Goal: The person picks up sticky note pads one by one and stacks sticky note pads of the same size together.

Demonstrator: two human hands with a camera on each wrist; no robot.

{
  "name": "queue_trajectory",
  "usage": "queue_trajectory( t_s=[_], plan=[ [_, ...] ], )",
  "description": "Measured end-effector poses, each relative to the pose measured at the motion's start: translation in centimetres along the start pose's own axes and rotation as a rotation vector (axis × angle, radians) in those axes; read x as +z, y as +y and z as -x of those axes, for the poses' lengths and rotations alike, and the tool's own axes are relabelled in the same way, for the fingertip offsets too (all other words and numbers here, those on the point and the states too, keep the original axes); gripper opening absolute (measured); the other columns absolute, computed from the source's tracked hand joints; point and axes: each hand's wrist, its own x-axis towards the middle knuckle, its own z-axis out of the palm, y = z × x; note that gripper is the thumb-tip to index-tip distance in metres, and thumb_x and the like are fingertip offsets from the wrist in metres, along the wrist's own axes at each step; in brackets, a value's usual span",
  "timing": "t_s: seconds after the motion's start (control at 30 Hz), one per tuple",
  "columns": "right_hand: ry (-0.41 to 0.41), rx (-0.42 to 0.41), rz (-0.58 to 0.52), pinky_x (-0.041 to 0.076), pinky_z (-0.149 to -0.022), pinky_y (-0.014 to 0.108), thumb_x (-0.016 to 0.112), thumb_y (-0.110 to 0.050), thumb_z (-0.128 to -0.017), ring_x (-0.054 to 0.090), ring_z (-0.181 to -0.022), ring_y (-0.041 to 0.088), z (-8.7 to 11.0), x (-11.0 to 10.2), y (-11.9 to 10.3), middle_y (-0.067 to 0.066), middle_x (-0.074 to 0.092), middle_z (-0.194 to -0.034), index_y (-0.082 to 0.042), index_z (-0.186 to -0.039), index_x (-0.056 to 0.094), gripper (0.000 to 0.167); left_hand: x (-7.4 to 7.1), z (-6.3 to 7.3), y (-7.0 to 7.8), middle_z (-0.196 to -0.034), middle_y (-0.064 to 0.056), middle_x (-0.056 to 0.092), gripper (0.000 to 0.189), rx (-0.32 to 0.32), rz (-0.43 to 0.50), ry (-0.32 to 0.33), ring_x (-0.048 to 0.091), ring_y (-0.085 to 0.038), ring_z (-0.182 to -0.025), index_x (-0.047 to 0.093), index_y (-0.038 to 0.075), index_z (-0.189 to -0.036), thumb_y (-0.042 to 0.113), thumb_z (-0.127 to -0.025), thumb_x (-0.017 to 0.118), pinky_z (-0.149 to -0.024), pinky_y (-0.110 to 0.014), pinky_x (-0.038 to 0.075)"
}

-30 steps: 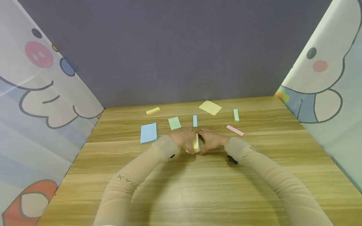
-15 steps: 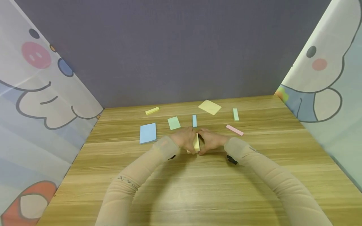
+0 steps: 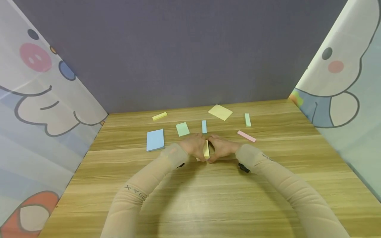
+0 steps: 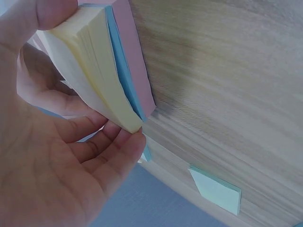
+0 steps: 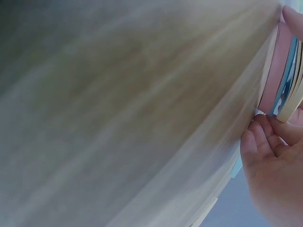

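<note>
Near the middle of the table, both hands hold one layered stack of sticky note pads (image 3: 206,150). My left hand (image 3: 194,146) has its thumb at one end of the stack and its fingertips at the other. Yellow pads (image 4: 97,52) lie on top, over a thin blue pad (image 4: 124,71) and a pink pad (image 4: 136,61) at the bottom. From the opposite side my right hand (image 3: 221,148) grips the same stack, thumb and fingertips at its two ends. In the right wrist view the yellow layers fan slightly apart above the blue and pink ones.
Around the hands lie a large blue pad (image 3: 155,140), a green square pad (image 3: 182,129), a blue strip pad (image 3: 204,127), a yellow pad (image 3: 220,112), a yellow strip (image 3: 159,116), a green strip (image 3: 247,120) and a pink strip (image 3: 246,136). A dark panel (image 3: 190,56) stands behind the table.
The hands stay almost in place on the stack. In the head view, the blue edge beside the yellow pads showed a second ago and has mostly gone from sight.
</note>
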Motion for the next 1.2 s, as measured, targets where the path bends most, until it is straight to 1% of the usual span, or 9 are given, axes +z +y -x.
queue_trajectory(
  t_s=[0.17,0.37,0.5,0.63,0.87,0.97,1.07,1.17,1.2],
  plan=[
    [-0.006,0.0,-0.002,0.032,-0.106,0.048,0.078,-0.044,-0.065,0.031,-0.13,0.032,0.1,0.0,-0.2,0.013,0.036,-0.137,0.0,-0.139,0.029,0.099,0.1,0.0,0.0,-0.147,-0.017,0.027,0.097,-0.002,0.002,0.003,0.029,-0.03,-0.135,0.033,0.004,-0.14,0.052,-0.066,0.073,-0.109,-0.04,0.031],
    [0.014,-0.02,0.012,0.035,-0.104,0.044,0.079,-0.042,-0.065,0.037,-0.124,0.027,0.1,0.0,-0.3,0.01,0.041,-0.129,0.0,-0.138,0.031,0.097,0.3,0.0,-0.1,-0.142,-0.016,0.032,0.097,-0.002,-0.008,0.016,0.032,-0.029,-0.132,0.035,0.004,-0.139,0.054,-0.065,0.074,-0.108,-0.041,0.032],
    [0.02,-0.034,0.018,0.037,-0.103,0.044,0.078,-0.04,-0.066,0.039,-0.119,0.025,0.1,0.0,-0.5,0.008,0.042,-0.124,0.001,-0.137,0.032,0.095,0.3,0.0,-0.1,-0.142,-0.016,0.032,0.096,0.004,-0.013,0.021,0.032,-0.029,-0.132,0.035,0.004,-0.138,0.053,-0.065,0.074,-0.108,-0.041,0.031],
    [0.024,-0.042,0.02,0.037,-0.102,0.045,0.078,-0.039,-0.066,0.039,-0.119,0.026,0.1,0.0,-0.6,0.01,0.042,-0.124,0.001,-0.136,0.033,0.092,0.4,0.1,-0.2,-0.143,-0.017,0.03,0.097,0.006,-0.018,0.021,0.03,-0.029,-0.133,0.034,0.003,-0.139,0.053,-0.065,0.073,-0.109,-0.041,0.03],
    [0.043,-0.053,0.023,0.035,-0.104,0.046,0.077,-0.039,-0.067,0.036,-0.125,0.03,0.2,0.0,-0.6,0.012,0.038,-0.133,0.0,-0.137,0.033,0.092,0.6,0.1,-0.4,-0.145,-0.015,0.028,0.097,0.009,0.035,0.036,0.029,-0.029,-0.134,0.032,0.004,-0.14,0.05,-0.066,0.075,-0.109,-0.041,0.029],
    [0.043,-0.058,0.02,0.036,-0.103,0.046,0.077,-0.039,-0.067,0.037,-0.125,0.03,0.2,0.0,-0.6,0.013,0.038,-0.133,0.001,-0.136,0.034,0.091,0.8,0.2,-0.7,-0.144,-0.014,0.031,0.095,0.017,0.057,0.052,0.034,-0.028,-0.13,0.034,0.004,-0.139,0.048,-0.066,0.076,-0.107,-0.039,0.033],
    [0.034,-0.046,0.025,0.036,-0.103,0.046,0.077,-0.04,-0.067,0.036,-0.125,0.03,0.1,0.1,-0.5,0.014,0.038,-0.133,0.001,-0.137,0.033,0.092,1.1,0.4,-1.0,-0.144,-0.013,0.031,0.096,0.024,0.072,0.062,0.037,-0.026,-0.128,0.032,0.004,-0.139,0.047,-0.066,0.077,-0.105,-0.037,0.036],
    [0.032,-0.029,0.022,0.036,-0.103,0.045,0.078,-0.039,-0.066,0.037,-0.125,0.029,0.1,0.2,-0.5,0.014,0.038,-0.134,0.002,-0.137,0.033,0.093,1.3,0.7,-1.2,-0.14,-0.012,0.035,0.098,0.024,0.092,0.057,0.042,-0.024,-0.123,0.029,0.002,-0.14,0.044,-0.066,0.077,-0.103,-0.036,0.038],
    [0.032,-0.024,0.019,0.036,-0.103,0.045,0.078,-0.038,-0.066,0.036,-0.125,0.029,0.1,0.2,-0.5,0.014,0.038,-0.133,0.002,-0.137,0.032,0.094,1.3,0.8,-1.3,-0.141,-0.013,0.034,0.1,0.023,0.097,0.05,0.04,-0.025,-0.125,0.026,0.002,-0.141,0.044,-0.067,0.077,-0.104,-0.036,0.037]
  ],
)
